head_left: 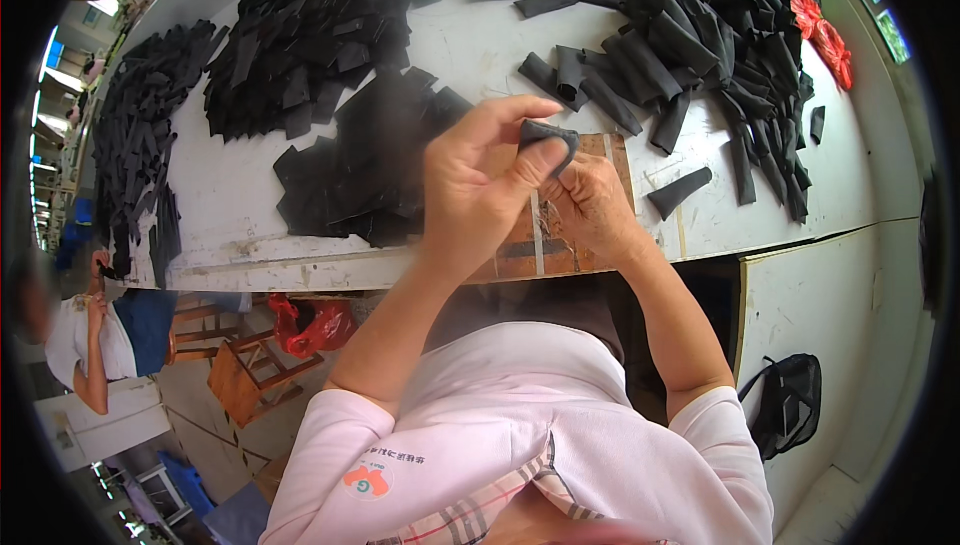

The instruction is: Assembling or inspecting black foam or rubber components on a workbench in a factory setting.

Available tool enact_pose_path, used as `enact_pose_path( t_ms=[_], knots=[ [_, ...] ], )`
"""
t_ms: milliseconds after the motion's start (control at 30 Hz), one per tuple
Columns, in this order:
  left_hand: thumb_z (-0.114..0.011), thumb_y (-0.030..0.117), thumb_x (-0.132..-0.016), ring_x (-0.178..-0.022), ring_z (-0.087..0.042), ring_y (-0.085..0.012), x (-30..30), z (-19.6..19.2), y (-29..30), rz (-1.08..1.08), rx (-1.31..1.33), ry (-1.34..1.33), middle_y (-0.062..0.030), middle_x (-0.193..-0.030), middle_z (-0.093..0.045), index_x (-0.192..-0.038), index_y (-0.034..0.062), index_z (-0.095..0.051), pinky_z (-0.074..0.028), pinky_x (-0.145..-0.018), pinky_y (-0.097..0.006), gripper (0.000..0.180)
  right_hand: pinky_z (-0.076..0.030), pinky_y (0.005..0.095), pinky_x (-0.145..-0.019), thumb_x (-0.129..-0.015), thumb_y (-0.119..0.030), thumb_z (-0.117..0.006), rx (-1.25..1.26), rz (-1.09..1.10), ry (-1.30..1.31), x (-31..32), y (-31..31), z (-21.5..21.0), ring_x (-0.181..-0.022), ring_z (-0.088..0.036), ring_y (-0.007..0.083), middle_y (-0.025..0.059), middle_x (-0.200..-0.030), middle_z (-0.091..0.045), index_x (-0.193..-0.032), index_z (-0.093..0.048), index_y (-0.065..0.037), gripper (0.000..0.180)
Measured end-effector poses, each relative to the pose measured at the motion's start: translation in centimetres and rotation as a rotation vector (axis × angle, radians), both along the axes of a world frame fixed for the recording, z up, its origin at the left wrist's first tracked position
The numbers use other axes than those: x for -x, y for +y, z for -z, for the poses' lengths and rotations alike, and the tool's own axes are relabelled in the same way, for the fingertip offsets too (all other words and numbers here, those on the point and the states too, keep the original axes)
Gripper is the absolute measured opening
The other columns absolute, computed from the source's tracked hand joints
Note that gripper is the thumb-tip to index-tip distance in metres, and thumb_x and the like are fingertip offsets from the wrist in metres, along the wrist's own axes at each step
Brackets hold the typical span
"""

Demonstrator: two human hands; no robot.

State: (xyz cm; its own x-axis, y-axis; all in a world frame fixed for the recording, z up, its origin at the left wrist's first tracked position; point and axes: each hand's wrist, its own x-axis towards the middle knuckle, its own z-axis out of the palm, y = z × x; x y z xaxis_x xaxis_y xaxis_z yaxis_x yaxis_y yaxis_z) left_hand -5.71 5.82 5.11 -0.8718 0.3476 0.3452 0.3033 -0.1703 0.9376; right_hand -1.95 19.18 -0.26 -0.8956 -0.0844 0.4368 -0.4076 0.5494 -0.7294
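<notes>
A small dark grey fabric piece [553, 132], curled over into a loop, is held up above the table's front edge. My left hand [475, 175] grips it with the thumb pressed on its face and the index finger stretched beyond it. Close against it from the right, my right hand [597, 207] pinches its lower edge, with the fingertips partly hidden behind the piece. Below the hands lies a worn brown board [590, 260] with a pale strip across it. Just left of my left hand is a loose pile of flat black fabric pieces [345, 170].
Rolled black fabric tubes [690, 45] heap up at the right, one single tube [680, 192] apart. More flat black pieces [290, 55] fill the far left. A red plastic bag [825, 40] lies far right. Wooden stools [250, 380] and another person [95, 340] are at the left.
</notes>
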Motion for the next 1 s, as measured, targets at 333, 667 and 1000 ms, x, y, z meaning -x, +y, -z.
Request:
enact_pose_path(
  t_ms=[333,667,1000],
  knots=[
    [-0.059,0.011,-0.08,-0.09,-0.052,-0.0188,0.5,2.1,-2.9,0.204,-0.689,-0.43,-0.0057,-0.092,-0.058,-0.09,0.0057,-0.059,-0.039,-0.084,-0.033,0.011,-0.041,0.0354,-0.051,-0.071,-0.022,-0.065,-0.272,-0.041,-0.056,0.2,-0.7,-2.1,-0.058,-0.054,0.0272,0.0076,-0.061,-0.054,-0.072,-0.057,-0.006,0.018],
    [-0.059,0.012,-0.079,-0.077,-0.057,-0.0149,3.7,5.6,-1.7,-0.185,0.143,-0.097,-0.0116,-0.083,-0.061,-0.086,-0.0038,-0.057,-0.044,-0.07,-0.025,0.017,-0.038,0.0328,-0.046,-0.07,-0.019,-0.067,-0.19,-0.087,-0.017,0.7,-0.2,-2.0,-0.052,-0.051,0.0241,0.0079,-0.056,-0.053,-0.07,-0.056,-0.005,0.019],
    [-0.06,0.018,-0.073,-0.081,-0.055,-0.0316,9.4,13.7,0.6,-0.52,1.387,0.384,-0.0175,-0.083,-0.055,-0.074,-0.0012,-0.059,-0.047,-0.07,-0.036,0.019,-0.037,0.0194,-0.05,-0.087,-0.048,-0.041,0.59,0.275,-0.26,1.4,2.9,-4.1,-0.054,-0.044,0.006,0.0013,-0.062,-0.052,-0.089,-0.057,0.002,0.053]
  ],
)
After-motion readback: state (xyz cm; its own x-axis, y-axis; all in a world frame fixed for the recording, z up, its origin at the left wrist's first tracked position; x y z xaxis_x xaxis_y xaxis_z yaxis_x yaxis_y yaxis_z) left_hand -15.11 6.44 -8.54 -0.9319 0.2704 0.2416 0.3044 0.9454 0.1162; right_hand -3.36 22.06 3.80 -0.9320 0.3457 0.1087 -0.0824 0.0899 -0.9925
